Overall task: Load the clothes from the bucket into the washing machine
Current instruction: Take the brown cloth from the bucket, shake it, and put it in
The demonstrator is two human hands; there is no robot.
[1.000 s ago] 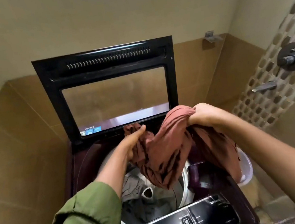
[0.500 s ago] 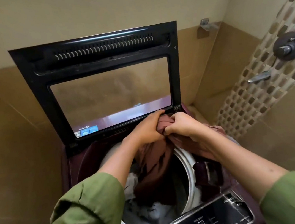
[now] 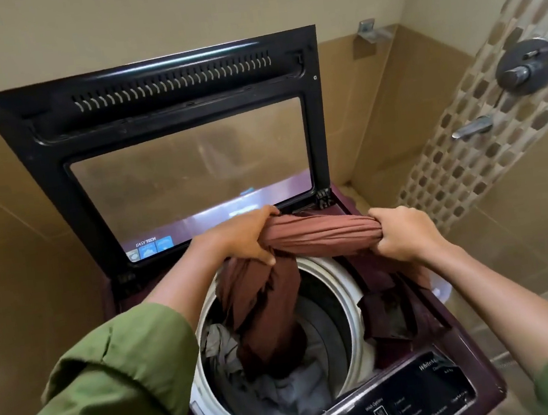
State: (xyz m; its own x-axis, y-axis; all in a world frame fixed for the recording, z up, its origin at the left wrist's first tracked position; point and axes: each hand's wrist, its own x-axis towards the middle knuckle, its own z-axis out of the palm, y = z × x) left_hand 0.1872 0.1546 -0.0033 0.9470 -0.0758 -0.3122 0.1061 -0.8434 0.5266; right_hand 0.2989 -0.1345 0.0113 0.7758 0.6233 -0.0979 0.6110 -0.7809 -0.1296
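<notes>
Now:

1. Left hand (image 3: 245, 236): grip clenched on one end of the rust-brown cloth (image 3: 320, 234), above the back of the tub.
2. Right hand (image 3: 403, 232): grip clenched on the other end. A moment ago the hands met; they have since drawn apart, pulling the bunched cloth into a taut roll.
3. Cloth: one tail hangs into the washing machine (image 3: 353, 304) tub onto grey clothes (image 3: 289, 398); the other drapes over the right rim, outside.
4. Lid (image 3: 154, 84): propped open.
5. Judgement: loading half done; the outside tail needs feeding in.
</notes>
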